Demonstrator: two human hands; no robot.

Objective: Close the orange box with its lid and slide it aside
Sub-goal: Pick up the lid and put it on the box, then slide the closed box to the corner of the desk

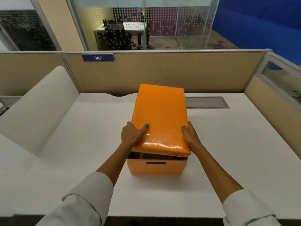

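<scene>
Left hand [132, 136], right hand [191, 137]: fingers wrapped round the lid [160, 118] sides, thumbs on top. Lid: tilted over the orange box [156, 167], near edge raised. Box: mid-desk [228, 136]. Risk: rim catching skewed, lid jamming.

White laminate counter [211, 136] with grey metal cable hatch [206, 102]; tan fabric partition [162, 74] bearing navy "387" plate [98, 57]; dotted glass wall [146, 25] behind; blue wall [260, 22] right.
</scene>
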